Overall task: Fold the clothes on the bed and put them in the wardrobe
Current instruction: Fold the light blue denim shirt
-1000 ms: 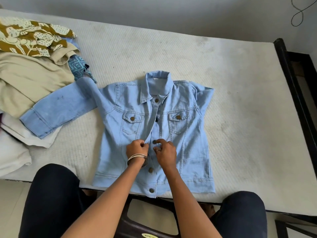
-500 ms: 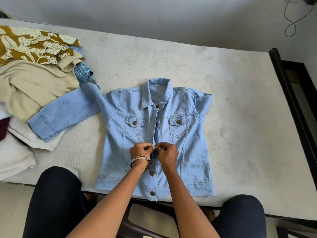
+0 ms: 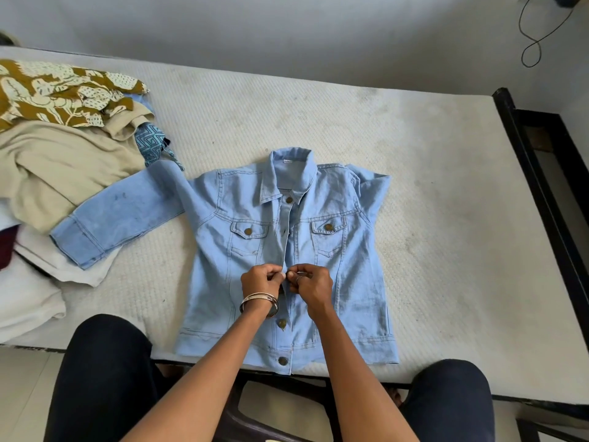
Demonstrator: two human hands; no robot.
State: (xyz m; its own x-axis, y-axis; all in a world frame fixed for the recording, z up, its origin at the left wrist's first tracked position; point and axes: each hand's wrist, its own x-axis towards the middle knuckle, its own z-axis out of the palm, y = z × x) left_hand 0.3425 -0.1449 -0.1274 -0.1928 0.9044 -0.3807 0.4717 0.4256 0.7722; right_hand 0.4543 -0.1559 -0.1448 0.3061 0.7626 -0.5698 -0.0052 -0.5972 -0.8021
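On the bed (image 3: 398,173), head view, one item laid out for folding: a light blue denim jacket (image 3: 350,282), front side up, collar toward the far wall, hem at the near edge of the mattress.

Jacket, condition: two chest pockets, each with a brass button. Placket partly closed; the two lowest buttons are fastened, the top part gapes slightly below the collar. One sleeve (image 3: 118,218) is stretched out flat to the person's left, its cuff lying on the neighbouring clothes. The other sleeve is tucked at the shoulder and mostly out of sight.

Left hand (image 3: 259,283): fingers curled, pinching the left edge of the placket at mid-chest. Metal bangles (image 3: 259,303) sit at its wrist.

Right hand (image 3: 310,287): fingers curled, pinching the right edge of the placket, thumb and forefinger meeting the left hand's fingertips. Both hands touch at the centre seam; the button between them is hidden by the fingers.

Clothes pile (image 3: 63,164), left end of the bed: a mustard and cream printed cloth (image 3: 60,94) on top at the far side; a beige garment (image 3: 57,167) below it; a blue patterned piece (image 3: 149,141) poking out beside the jacket's shoulder; white fabric (image 3: 28,301) nearest the bed's edge, partly under the denim cuff.

Other entries: black bed frame (image 3: 541,173) along the right side; a dark cable (image 3: 535,36) hanging looped on the grey wall; the person's knees in dark trousers (image 3: 102,378) at either side of the arms.
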